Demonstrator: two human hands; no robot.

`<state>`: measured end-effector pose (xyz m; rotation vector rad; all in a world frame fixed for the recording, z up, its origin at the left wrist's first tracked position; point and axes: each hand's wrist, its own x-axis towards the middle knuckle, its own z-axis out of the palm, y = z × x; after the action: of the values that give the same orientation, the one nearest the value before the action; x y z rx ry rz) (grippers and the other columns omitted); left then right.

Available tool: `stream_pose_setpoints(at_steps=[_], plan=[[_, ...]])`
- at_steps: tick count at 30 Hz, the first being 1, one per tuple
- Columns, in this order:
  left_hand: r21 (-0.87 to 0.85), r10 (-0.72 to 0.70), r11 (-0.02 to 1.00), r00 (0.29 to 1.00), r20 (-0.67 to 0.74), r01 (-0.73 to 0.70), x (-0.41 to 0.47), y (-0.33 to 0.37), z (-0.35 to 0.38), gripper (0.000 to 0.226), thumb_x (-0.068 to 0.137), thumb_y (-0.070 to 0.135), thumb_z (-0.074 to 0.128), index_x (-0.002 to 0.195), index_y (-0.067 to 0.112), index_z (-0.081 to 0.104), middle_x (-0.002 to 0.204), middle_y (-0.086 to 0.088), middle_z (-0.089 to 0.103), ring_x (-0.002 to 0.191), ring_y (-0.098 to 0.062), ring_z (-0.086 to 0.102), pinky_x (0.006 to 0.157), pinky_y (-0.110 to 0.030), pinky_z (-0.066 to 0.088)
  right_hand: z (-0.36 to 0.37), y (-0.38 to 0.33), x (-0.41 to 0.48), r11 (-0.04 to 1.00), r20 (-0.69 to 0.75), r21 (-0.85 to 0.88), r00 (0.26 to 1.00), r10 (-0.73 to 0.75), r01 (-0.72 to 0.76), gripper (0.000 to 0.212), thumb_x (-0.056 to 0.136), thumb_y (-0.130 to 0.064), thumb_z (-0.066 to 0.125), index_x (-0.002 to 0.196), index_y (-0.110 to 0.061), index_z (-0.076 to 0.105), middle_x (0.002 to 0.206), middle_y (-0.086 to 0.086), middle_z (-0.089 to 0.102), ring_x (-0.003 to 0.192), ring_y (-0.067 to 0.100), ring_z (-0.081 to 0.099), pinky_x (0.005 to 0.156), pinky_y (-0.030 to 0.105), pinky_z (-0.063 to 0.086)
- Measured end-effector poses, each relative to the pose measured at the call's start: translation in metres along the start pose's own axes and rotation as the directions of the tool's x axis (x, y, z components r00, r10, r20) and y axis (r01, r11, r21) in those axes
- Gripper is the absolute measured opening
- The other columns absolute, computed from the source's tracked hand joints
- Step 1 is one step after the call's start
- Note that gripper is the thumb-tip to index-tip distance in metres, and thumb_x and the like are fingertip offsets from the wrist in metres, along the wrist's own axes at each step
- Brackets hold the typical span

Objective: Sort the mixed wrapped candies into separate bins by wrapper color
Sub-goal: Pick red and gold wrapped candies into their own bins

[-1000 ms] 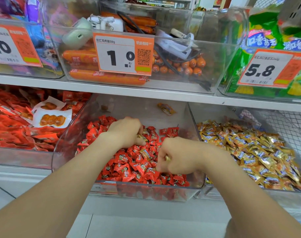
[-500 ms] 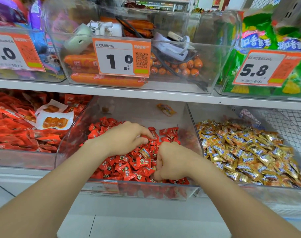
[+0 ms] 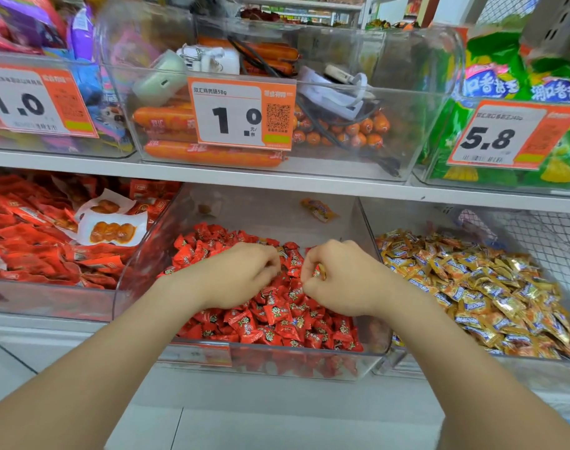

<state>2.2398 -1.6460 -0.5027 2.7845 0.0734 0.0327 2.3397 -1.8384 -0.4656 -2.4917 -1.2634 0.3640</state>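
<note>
**Centre:** clear plastic bin [image 3: 260, 216] of small candies in red wrappers [image 3: 277, 319], each printed with a small pale-and-green motif.
**Right:** candies in gold wrappers [image 3: 478, 287] crossed by blue-and-white bands.
**Left:** flat red-orange packets [image 3: 33, 251].
**Above:** orange sausages [image 3: 212, 155]; green snack bags [image 3: 501, 79]; orange price tags [image 3: 241, 113] with white panels and black numerals.
**Shelf board** [image 3: 309, 185]: white.

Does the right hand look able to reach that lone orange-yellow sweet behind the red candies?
Probably yes. The right hand is inside the open-topped bin, and only low red candies and bare floor separate it from the stray sweet. It pinches a candy, though.
</note>
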Motion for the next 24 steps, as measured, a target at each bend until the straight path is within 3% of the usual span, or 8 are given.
stream_pose_setpoints(at_steps=[4,7,9,12,14,17,19,24], plan=[[-0.115,-0.120,0.988,0.974,-0.191,0.099,-0.004,-0.004,-0.014,0.027,0.105,0.024,0.045,0.092,0.025,0.069,0.064,0.004,0.062,0.064,-0.010,0.058,0.058,-0.022,0.039,0.011,0.001,0.004,0.995,0.009,-0.103,1.000,0.003,-0.002,0.016,0.087,-0.029,0.059,0.077,-0.025,0.072,0.079,-0.009,0.073,0.078,0.018,0.069,0.079,0.039,0.061],[-0.135,-0.214,0.974,0.941,-0.262,0.184,0.001,-0.007,-0.018,0.046,0.108,0.039,0.042,0.079,0.010,0.064,0.059,-0.005,0.058,0.057,-0.021,0.057,0.060,-0.038,0.042,0.011,0.000,0.011,0.996,-0.063,-0.092,0.998,0.014,-0.020,0.014,0.089,-0.025,0.063,0.078,-0.024,0.071,0.064,-0.007,0.070,0.066,0.014,0.071,0.070,0.035,0.062],[-0.138,-0.295,0.954,0.908,-0.298,0.265,0.006,-0.012,-0.017,0.063,0.106,0.052,0.045,0.068,0.002,0.053,0.058,-0.014,0.055,0.058,-0.029,0.054,0.061,-0.040,0.044,0.013,0.000,0.021,0.999,-0.072,-0.010,0.997,0.034,-0.035,0.020,0.098,-0.025,0.060,0.081,-0.021,0.070,0.059,0.001,0.070,0.055,0.015,0.071,0.066,0.036,0.063],[-0.122,-0.381,0.925,0.867,-0.321,0.361,0.015,-0.027,-0.013,0.061,0.101,0.049,0.056,0.057,0.007,0.048,0.054,-0.007,0.051,0.057,-0.029,0.052,0.059,-0.038,0.042,0.025,0.001,0.045,0.993,-0.129,-0.034,0.986,0.109,-0.114,0.017,0.100,-0.021,0.061,0.087,-0.015,0.069,0.084,0.009,0.071,0.074,0.032,0.071,0.073,0.042,0.061],[-0.056,-0.362,0.930,0.875,-0.322,0.364,0.022,-0.037,-0.011,0.052,0.101,0.047,0.059,0.064,0.010,0.059,0.066,-0.008,0.061,0.069,-0.030,0.060,0.065,-0.037,0.048,0.034,0.001,0.063,0.982,-0.185,-0.079,0.970,0.157,-0.174,0.008,0.097,-0.019,0.065,0.099,-0.014,0.070,0.101,0.013,0.069,0.091,0.038,0.069,0.075,0.041,0.055],[0.026,-0.254,0.962,0.931,-0.260,0.270,0.032,-0.043,-0.007,0.018,0.103,0.036,0.054,0.096,0.029,0.069,0.099,-0.001,0.073,0.097,-0.028,0.068,0.086,-0.042,0.057,0.043,0.000,0.087,0.981,-0.268,-0.076,0.951,0.151,-0.177,0.024,0.095,-0.024,0.068,0.115,-0.012,0.065,0.115,0.014,0.066,0.106,0.038,0.068,0.080,0.042,0.055],[0.080,-0.211,0.970,0.957,-0.198,0.231,0.036,-0.041,-0.002,0.019,0.102,0.038,0.049,0.107,0.039,0.067,0.113,0.005,0.072,0.108,-0.027,0.067,0.090,-0.044,0.057,0.048,-0.001,0.102,0.981,-0.277,-0.076,0.948,0.153,-0.181,0.030,0.095,-0.023,0.070,0.120,-0.009,0.060,0.121,0.015,0.062,0.112,0.037,0.065,0.083,0.042,0.055],[0.220,-0.270,0.936,0.962,-0.047,0.273,0.050,-0.040,0.006,0.039,0.090,0.067,0.064,0.107,0.032,0.069,0.111,0.001,0.068,0.107,-0.027,0.065,0.084,-0.039,0.054,0.056,-0.001,0.133,0.966,-0.117,-0.119,0.970,0.215,-0.229,0.037,0.092,-0.019,0.076,0.124,-0.011,0.061,0.125,0.014,0.064,0.114,0.037,0.066,0.084,0.039,0.055]])
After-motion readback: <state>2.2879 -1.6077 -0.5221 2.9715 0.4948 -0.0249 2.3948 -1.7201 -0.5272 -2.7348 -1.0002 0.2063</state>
